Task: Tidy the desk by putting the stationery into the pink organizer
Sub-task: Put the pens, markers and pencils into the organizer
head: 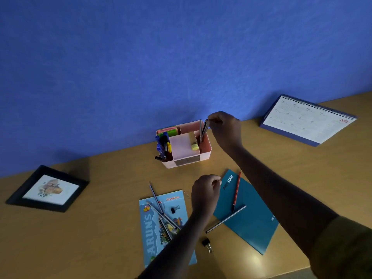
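Wooden desk (100,228) is carrying everything and is running back to the blue wall (141,57), so you are getting no room behind the pink organizer (207,150); the open board is lying toward you and to the left, short of the picture frame (48,190). The calendar (306,121) is standing well apart on the right. A teal notebook (253,222) and a light blue book (150,244) are lying flat near you with the loose things on them. The organizer is sitting close to the wall, its left compartment crowded with pens (163,146). Your right hand (225,127) is pinching the top ends of the dark pencils (204,129), tips down in the right compartment. They are probably light, stiff and smooth, so lower them straight. Your left hand (205,190) is hovering by the teal notebook's corner with fingers curled; I cannot tell whether it is holding anything. A crossed bunch of pencils (161,212) is lying on the light blue book, and a grey pencil (226,219) and a red pencil (237,191) are lying on the teal notebook. Take each at mid-shaft, since round ones are likely rolling. One binder clip (175,210) is resting on the light blue book, and a paper clip (187,195) is lying at its top corner. Both are small and hard, so pinch them from above.
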Demonstrator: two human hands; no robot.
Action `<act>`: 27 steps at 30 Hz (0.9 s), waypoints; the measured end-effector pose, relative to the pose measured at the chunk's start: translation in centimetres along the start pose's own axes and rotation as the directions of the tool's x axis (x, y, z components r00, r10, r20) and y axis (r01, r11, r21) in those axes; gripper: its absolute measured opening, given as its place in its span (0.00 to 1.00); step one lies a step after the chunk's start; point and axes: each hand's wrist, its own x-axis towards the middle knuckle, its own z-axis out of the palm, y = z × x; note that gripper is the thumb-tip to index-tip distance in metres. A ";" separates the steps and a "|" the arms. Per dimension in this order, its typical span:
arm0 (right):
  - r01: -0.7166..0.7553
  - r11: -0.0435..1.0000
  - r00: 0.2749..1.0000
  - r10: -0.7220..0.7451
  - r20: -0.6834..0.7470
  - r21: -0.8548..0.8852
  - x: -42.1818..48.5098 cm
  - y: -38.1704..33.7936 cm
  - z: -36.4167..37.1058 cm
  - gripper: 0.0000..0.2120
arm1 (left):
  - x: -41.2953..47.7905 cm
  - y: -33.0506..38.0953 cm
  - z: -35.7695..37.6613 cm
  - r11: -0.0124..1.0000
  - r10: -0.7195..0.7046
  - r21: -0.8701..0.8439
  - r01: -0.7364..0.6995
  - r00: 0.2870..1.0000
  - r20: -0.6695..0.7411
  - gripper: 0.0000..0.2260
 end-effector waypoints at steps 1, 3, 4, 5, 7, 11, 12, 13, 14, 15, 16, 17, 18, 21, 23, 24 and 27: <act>-0.012 1.000 1.000 0.012 0.003 -0.002 0.0 0.2 0.2 0.04 | -0.1 -0.2 0.2 1.000 -0.009 0.006 0.009 1.000 0.013 0.10; -0.022 1.000 1.000 0.022 0.005 -0.005 0.0 0.5 0.4 0.04 | -0.2 -0.5 0.7 1.000 -0.027 0.017 0.026 0.999 0.041 0.10; -0.026 1.000 1.000 0.026 0.007 -0.007 0.0 0.6 0.6 0.04 | -0.3 -0.7 0.9 0.999 -0.036 0.024 0.035 0.998 0.054 0.10; -0.034 0.999 0.999 0.034 0.006 -0.011 0.0 0.7 0.7 0.04 | -0.4 -0.9 1.1 0.999 -0.044 0.032 0.042 0.997 0.067 0.10; -0.043 0.999 0.999 0.043 0.001 -0.018 -0.1 0.9 0.9 0.05 | -0.6 -1.1 1.4 0.998 -0.054 0.047 0.050 0.994 0.091 0.10; -0.026 0.999 1.000 0.026 -0.012 -0.022 -0.2 1.2 0.7 0.05 | -1.3 -1.3 2.2 0.997 -0.052 0.067 0.043 0.989 0.135 0.11; -0.028 0.999 1.000 0.028 -0.011 -0.021 -0.2 1.3 0.5 0.05 | -1.4 -1.3 2.4 0.997 -0.048 0.072 0.038 0.988 0.149 0.11; -0.038 0.999 0.999 0.038 -0.009 -0.019 -0.3 1.5 0.3 0.05 | -1.6 -1.2 2.5 0.997 -0.041 0.075 0.029 0.986 0.159 0.11; -0.051 0.999 0.999 0.051 -0.007 -0.011 -0.3 1.6 0.0 0.05 | -1.6 -1.1 2.7 0.997 -0.035 0.080 0.022 0.985 0.170 0.11; -0.060 0.998 0.998 0.060 -0.006 -0.001 -0.4 1.8 -0.3 0.05 | -1.7 -1.0 2.8 0.996 -0.032 0.083 0.017 0.983 0.182 0.11; -0.063 0.998 0.998 0.063 -0.005 0.008 -0.6 2.0 -0.7 0.04 | -1.8 -0.7 3.0 0.996 -0.028 0.083 0.012 0.981 0.194 0.11; -0.061 0.998 0.998 0.061 -0.001 0.011 -0.9 2.2 -1.0 0.04 | -1.9 -0.4 3.1 0.996 -0.023 0.087 0.005 0.978 0.208 0.11; -0.060 0.998 0.998 0.060 0.003 0.010 -1.2 2.4 -1.3 0.04 | -2.0 -0.1 3.2 0.996 -0.017 0.091 -0.004 0.975 0.224 0.10; -0.096 0.995 0.995 0.096 0.002 0.024 -2.5 3.1 -2.4 0.04 | -2.6 0.8 3.6 0.993 0.011 0.111 -0.042 0.963 0.268 0.07; -0.137 0.990 0.991 0.137 0.004 0.043 -3.7 3.6 -3.1 0.03 | -3.3 1.1 4.1 0.988 0.039 0.127 -0.083 0.949 0.313 0.07; -0.159 0.986 0.987 0.159 0.007 0.053 -4.5 3.9 -3.5 0.03 | -3.6 1.2 4.4 0.986 0.046 0.137 -0.098 0.939 0.342 0.07; -0.234 0.969 0.972 0.233 0.020 0.078 -7.0 5.2 -4.5 0.05 | -4.1 1.5 5.4 0.981 0.038 0.156 -0.112 0.909 0.415 0.09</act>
